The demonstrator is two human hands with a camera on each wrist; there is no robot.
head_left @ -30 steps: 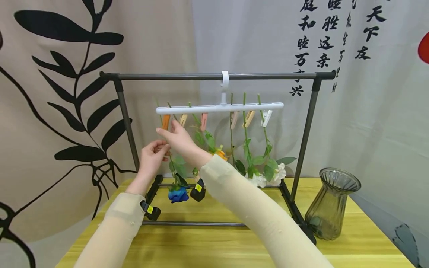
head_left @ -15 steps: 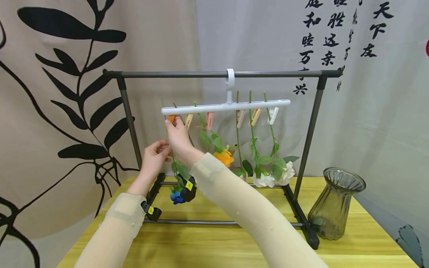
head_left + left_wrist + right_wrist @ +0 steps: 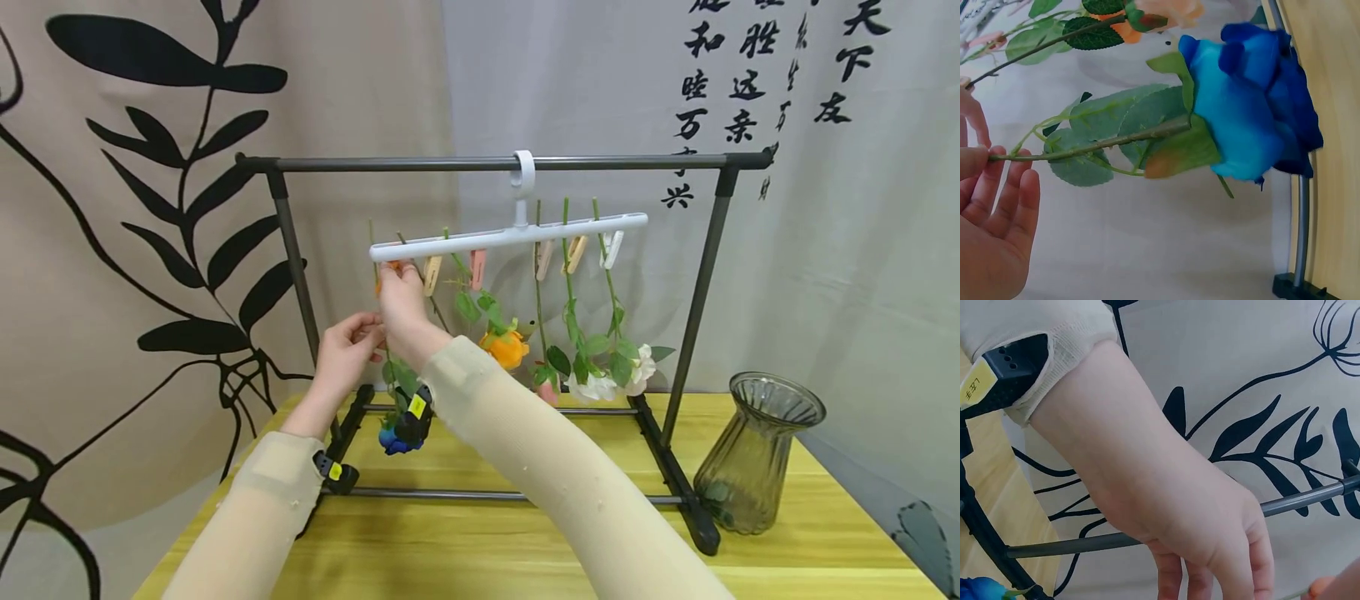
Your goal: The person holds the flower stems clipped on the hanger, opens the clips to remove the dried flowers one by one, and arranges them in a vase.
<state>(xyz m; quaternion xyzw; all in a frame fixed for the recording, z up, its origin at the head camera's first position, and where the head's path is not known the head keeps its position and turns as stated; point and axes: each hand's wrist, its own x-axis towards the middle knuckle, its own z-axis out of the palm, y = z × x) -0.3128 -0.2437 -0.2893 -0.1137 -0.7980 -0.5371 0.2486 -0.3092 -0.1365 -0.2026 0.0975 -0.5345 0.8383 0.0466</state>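
In the head view my left hand [image 3: 341,362] pinches the stem of a blue rose [image 3: 397,440] that hangs head down. The left wrist view has that stem [image 3: 1085,150] between thumb and fingertips, with the bloom toward the table. My right hand [image 3: 405,308] is raised at the left end of a white clip hanger [image 3: 450,244]. Its thumb and fingers squeeze an orange clothespin [image 3: 395,264], mostly hidden by them. The hanger tilts, left end lower. In the right wrist view the left hand [image 3: 1191,506] fills the middle.
An orange flower [image 3: 506,347] and white flowers [image 3: 592,387] hang from other clothespins on the hanger. A dark metal rack [image 3: 390,163] carries the hanger. The glass vase [image 3: 753,467] stands right of the rack on the wooden table [image 3: 450,550].
My right hand has closed its fingers on the orange clothespin, and the hanger's left end has dipped. My left hand stays on the rose stem. The view has shifted slightly.
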